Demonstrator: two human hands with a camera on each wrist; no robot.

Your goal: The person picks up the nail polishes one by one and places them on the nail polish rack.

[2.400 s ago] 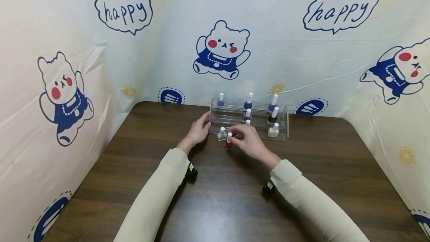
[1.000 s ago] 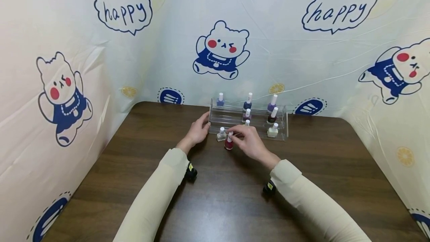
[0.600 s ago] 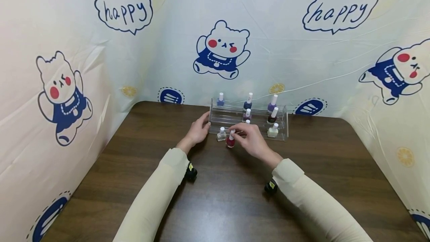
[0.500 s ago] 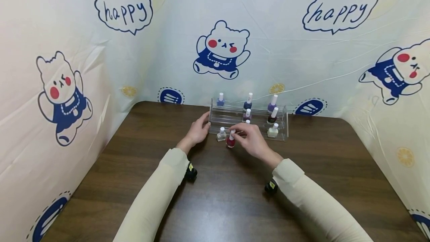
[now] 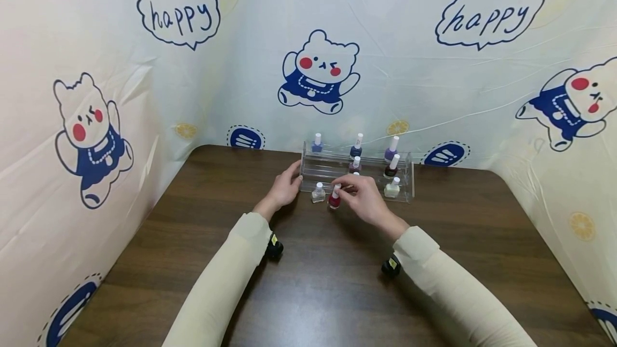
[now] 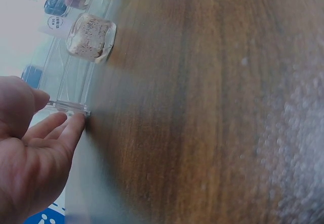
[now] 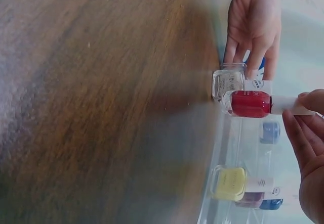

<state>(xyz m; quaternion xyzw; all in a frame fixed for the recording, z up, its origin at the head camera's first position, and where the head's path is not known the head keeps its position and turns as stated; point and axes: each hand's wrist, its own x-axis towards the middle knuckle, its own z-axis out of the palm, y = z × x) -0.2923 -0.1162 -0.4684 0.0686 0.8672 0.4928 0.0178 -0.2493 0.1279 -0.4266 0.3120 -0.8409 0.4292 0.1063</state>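
My right hand (image 5: 365, 198) pinches the white cap of a red nail polish bottle (image 5: 333, 201). In the right wrist view this red bottle (image 7: 250, 104) is plainly seen, thumb and fingers on its cap. My left hand (image 5: 283, 188) touches the left end of a clear tiered display rack (image 5: 320, 167). In the left wrist view the fingers of that hand (image 6: 38, 148) lie fairly straight against the end panel. A clear glittery nail polish bottle (image 5: 318, 193) stands just before the rack's front edge, left of the red one.
On the rack stand blue (image 5: 316, 145), dark blue (image 5: 356, 150), purple (image 5: 391, 151), mauve (image 5: 355, 166), dark (image 5: 391, 169) and pale (image 5: 392, 189) bottles. A yellow bottle (image 7: 230, 183) is mostly hidden in the head view. A printed curtain (image 5: 409, 95) surrounds the wooden table (image 5: 308, 283).
My right hand has carried the red nail polish bottle a little right and towards the rack, away from the clear bottle. The left hand has stayed at the rack's end.
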